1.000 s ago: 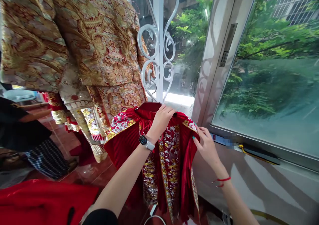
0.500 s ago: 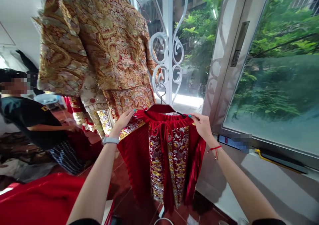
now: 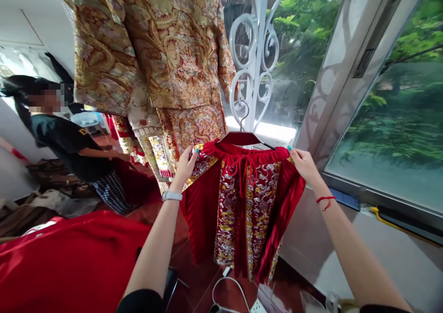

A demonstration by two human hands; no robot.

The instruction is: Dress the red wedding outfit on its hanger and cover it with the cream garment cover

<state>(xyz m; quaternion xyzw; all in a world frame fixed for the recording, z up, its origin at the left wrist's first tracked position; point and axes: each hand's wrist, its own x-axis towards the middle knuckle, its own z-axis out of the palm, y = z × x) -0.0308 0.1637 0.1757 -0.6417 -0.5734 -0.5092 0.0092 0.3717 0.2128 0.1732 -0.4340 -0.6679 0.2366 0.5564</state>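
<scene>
A red velvet skirt (image 3: 242, 202) with silver and gold embroidered panels hangs on a dark red hanger (image 3: 241, 138), whose hook catches the white scrolled window grille (image 3: 254, 63). My left hand (image 3: 187, 163) pinches the left end of the skirt's waistband. My right hand (image 3: 304, 163) grips the right end of the waistband. Red drawstrings dangle at the middle of the waist. Both hands hold the waist spread wide.
A gold and red brocade jacket and skirt (image 3: 155, 59) hang just left of the grille. A person in a black top (image 3: 65, 142) stands at the left. Red cloth (image 3: 62, 262) lies at lower left. A window sill (image 3: 380, 211) runs along the right; cables (image 3: 231, 294) lie on the floor.
My left hand has left the hanger's top for the left end of the waistband. My right hand went to the right end. The skirt is now spread flat, and the view shifted.
</scene>
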